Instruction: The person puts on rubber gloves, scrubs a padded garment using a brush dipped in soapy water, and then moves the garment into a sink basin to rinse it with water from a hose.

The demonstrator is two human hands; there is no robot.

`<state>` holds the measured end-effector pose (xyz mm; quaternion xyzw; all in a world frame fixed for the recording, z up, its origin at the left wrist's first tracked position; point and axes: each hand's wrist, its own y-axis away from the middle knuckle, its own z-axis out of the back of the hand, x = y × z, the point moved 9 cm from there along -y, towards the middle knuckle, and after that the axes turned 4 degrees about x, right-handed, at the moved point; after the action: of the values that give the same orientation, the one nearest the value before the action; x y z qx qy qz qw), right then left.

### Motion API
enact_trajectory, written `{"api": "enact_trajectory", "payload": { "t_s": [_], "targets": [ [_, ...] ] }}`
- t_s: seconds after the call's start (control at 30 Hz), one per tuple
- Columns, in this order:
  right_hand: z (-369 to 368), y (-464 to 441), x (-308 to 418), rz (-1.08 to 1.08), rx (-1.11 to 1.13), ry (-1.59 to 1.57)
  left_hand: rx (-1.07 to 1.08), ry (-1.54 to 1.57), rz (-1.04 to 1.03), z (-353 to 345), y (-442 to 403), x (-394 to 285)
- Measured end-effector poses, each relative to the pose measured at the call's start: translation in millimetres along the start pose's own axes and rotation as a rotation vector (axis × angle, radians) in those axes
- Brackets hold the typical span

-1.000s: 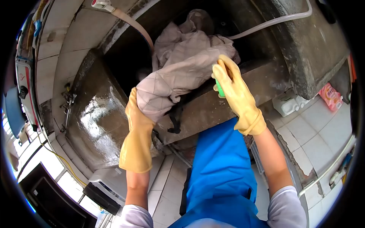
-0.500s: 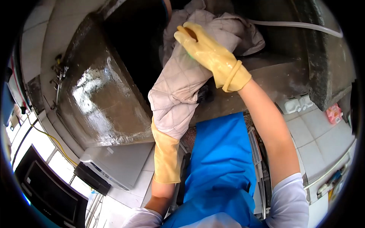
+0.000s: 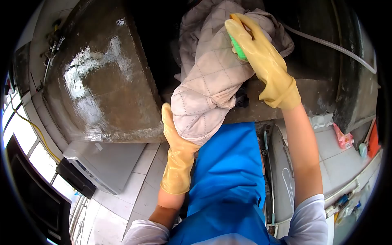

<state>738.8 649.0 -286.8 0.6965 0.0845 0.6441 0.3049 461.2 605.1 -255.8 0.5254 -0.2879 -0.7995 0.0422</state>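
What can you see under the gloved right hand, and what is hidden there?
Under the right hand, part of a green object shows, with quilted cloth below it. The rest of the object, and the cloth directly beneath the palm, are covered.

White floor tiles (image 3: 108, 216) extend across the lower left of the frame and reappear at right. Wet, glossy dark stone slab (image 3: 98, 81) occupies the upper left. Grey metal cabinet (image 3: 108, 163) stands below it. Bright daylight enters at far left, beside a black-framed screen (image 3: 34, 188). Pink packet (image 3: 343, 136) noted at right.
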Motion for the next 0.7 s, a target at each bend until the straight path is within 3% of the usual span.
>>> {"api": "enact_trajectory", "payload": {
  "t_s": [0.03, 0.1, 0.13, 0.17, 0.2, 0.23, 0.27, 0.3, 0.33, 0.4, 0.47, 0.5, 0.53, 0.57, 0.6, 0.63, 0.7],
  "targets": [
    [0.5, 0.8, -6.5, 0.000, 0.003, 0.008, 0.055, 0.620, 0.231, -14.1, -4.7, 12.4],
    [6.2, 7.8, -1.2, 0.040, -0.070, 0.041, 0.116, 1.248, 0.458, -37.6, 0.1, 18.8],
    [8.5, 13.8, 4.8, 0.060, -0.110, 0.082, 0.164, 1.419, 0.514, -44.4, 7.7, 19.2],
    [4.0, 19.3, 1.0, 0.060, -0.110, 0.083, 0.310, 1.432, 0.362, -46.1, 8.0, 11.9],
    [0.9, 32.4, 23.6, 0.349, -0.190, 0.369, 0.449, 1.439, 0.203, -47.4, 9.4, -1.6],
    [-12.8, 50.1, 40.8, 0.586, -0.194, 0.622, 0.452, 1.454, 0.202, -46.9, 14.7, 0.2],
    [-27.3, 73.2, 56.7, 0.832, -0.258, 0.868, 0.379, 0.994, 0.232, -39.7, 14.5, 5.4],
    [-42.5, 94.1, 67.2, 0.925, -0.242, 0.994, 0.303, 0.549, 0.252, -32.4, 14.3, 10.7],
    [-57.6, 115.8, 76.0, 1.024, -0.233, 1.114, 0.309, 0.573, 0.251, -43.6, 18.6, 19.4],
    [-93.5, 128.5, 66.7, 0.653, 0.064, 0.963, 0.072, 0.247, 0.120, -44.5, 21.2, 51.5],
    [-102.1, 131.7, 35.5, 0.591, 0.227, 1.008, 0.135, 0.358, 0.151, -42.8, 24.0, 72.7],
    [-97.6, 127.4, 12.4, 0.718, 0.254, 1.130, 0.209, 0.446, 0.172, -47.5, 27.1, 79.9],
    [-87.2, 116.1, 8.3, 0.633, 0.193, 1.068, 0.263, 0.499, 0.166, -54.6, 29.3, 80.3],
    [-75.9, 105.3, 4.8, 0.551, 0.130, 0.999, 0.154, 0.324, 0.171, -51.9, 22.3, 70.4],
    [-64.7, 96.0, -0.1, 0.475, 0.065, 0.924, 0.154, 0.455, 0.197, -59.4, 17.3, 72.4],
    [-63.2, 97.6, -2.6, 0.542, -0.024, 0.895, 0.151, 0.471, 0.202, -62.7, 21.2, 72.2],
    [-74.7, 119.6, 10.9, 0.320, -0.001, 0.876, 0.068, 0.717, 0.108, -66.3, 17.2, 63.2]
  ]
}}
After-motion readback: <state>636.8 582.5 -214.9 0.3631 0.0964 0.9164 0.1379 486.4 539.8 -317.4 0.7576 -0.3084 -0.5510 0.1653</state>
